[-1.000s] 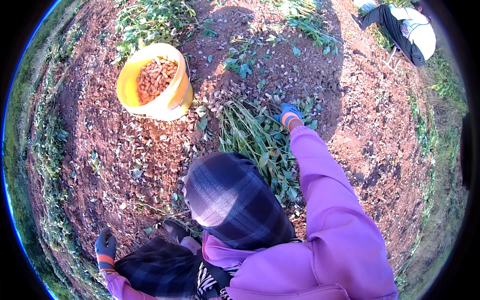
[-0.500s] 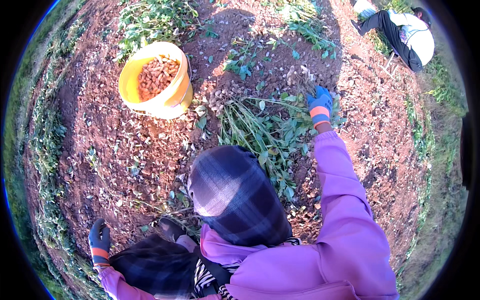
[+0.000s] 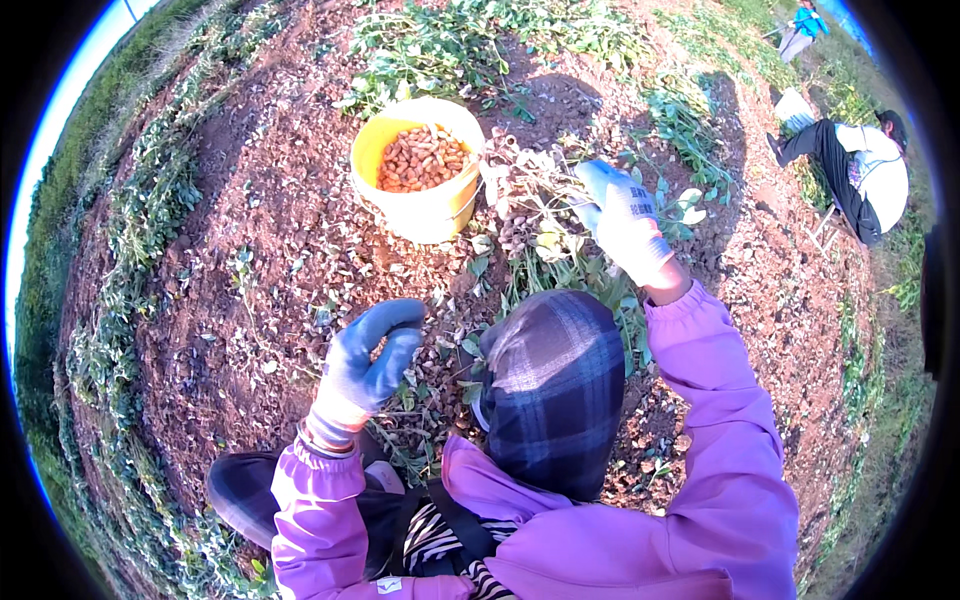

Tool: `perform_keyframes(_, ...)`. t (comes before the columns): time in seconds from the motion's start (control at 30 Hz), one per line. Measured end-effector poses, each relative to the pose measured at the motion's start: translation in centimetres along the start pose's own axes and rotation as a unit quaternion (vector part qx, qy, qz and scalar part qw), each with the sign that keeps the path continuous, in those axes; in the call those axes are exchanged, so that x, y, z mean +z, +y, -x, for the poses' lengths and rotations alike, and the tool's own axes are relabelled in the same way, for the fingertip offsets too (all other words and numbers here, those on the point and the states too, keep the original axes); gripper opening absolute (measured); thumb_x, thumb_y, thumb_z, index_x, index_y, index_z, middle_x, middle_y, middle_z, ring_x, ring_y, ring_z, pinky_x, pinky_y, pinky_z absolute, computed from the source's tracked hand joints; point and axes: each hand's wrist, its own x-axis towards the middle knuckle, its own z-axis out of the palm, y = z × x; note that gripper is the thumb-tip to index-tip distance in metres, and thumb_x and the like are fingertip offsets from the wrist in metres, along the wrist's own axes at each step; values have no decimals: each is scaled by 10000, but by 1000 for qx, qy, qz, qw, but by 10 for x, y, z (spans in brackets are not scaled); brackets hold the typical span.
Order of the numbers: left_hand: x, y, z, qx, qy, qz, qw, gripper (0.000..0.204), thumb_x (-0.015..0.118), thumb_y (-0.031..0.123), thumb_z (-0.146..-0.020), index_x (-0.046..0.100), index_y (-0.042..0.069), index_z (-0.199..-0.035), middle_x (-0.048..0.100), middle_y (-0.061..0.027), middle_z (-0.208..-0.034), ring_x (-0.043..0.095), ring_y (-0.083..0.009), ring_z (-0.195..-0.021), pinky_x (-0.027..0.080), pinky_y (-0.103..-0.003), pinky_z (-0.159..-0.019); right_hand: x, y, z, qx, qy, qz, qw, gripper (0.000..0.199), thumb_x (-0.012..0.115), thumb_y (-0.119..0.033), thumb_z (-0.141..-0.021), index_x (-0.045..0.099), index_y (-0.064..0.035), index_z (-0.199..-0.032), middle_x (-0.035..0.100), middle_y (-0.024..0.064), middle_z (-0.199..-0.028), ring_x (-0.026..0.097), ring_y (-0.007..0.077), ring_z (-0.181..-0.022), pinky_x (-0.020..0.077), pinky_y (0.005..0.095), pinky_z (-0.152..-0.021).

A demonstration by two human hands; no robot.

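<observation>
Yellow bucket [image 3: 425, 215], peanuts [image 3: 425, 158] inside, and just right of it the right hand [image 3: 622, 212] is gripping an uprooted peanut plant [image 3: 540, 185]! Left hand [image 3: 372, 352] empty, fingers curled; best hold the plant firmly, root end toward the bucket.

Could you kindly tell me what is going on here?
Someone seated in a field, wearing gloves, holds an uprooted peanut plant in the right hand, its pod end toward a yellow bucket. The left hand is empty, raised with fingers curved. The bucket is partly filled with peanuts. More plants lie on the ground in front, and another person sits off to the right.
</observation>
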Motion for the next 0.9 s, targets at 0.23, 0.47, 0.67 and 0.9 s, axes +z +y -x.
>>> perform_keyframes(0.23,29,-13,-21,-29,136,213,967,430,477,259,-893,407,-34,-1199,543,-80,-1034,519,-154,-965,406,-271,-859,0,-123,-32,-193,-19,27,981,224,549,-126,-720,500,-52,-926,517,106,-858,566,265,-795,476,367,-625)
perform_keyframes(0.47,7,-43,3,-67,282,554,780,201,512,209,-877,530,38,-980,582,-36,-925,557,-134,-849,442,-288,-790,43,-189,6,-263,-83,14,961,225,508,-114,-725,472,-53,-939,474,88,-935,540,219,-812,477,338,-595)
perform_keyframes(0.67,-20,-66,35,-54,288,578,761,252,602,67,-776,522,17,-1010,595,-55,-949,571,-163,-864,449,-306,-801,72,-219,40,-332,-82,13,940,294,515,-158,-745,494,-48,-1017,474,119,-1039,527,228,-845,470,339,-611)
perform_keyframes(0.9,-40,-77,61,-82,226,494,836,438,630,199,-776,475,11,-1140,575,-73,-1017,558,-152,-882,445,-284,-789,62,-242,37,-300,-195,-226,906,364,636,-277,-714,508,-33,-950,496,158,-957,519,312,-829,447,391,-668)
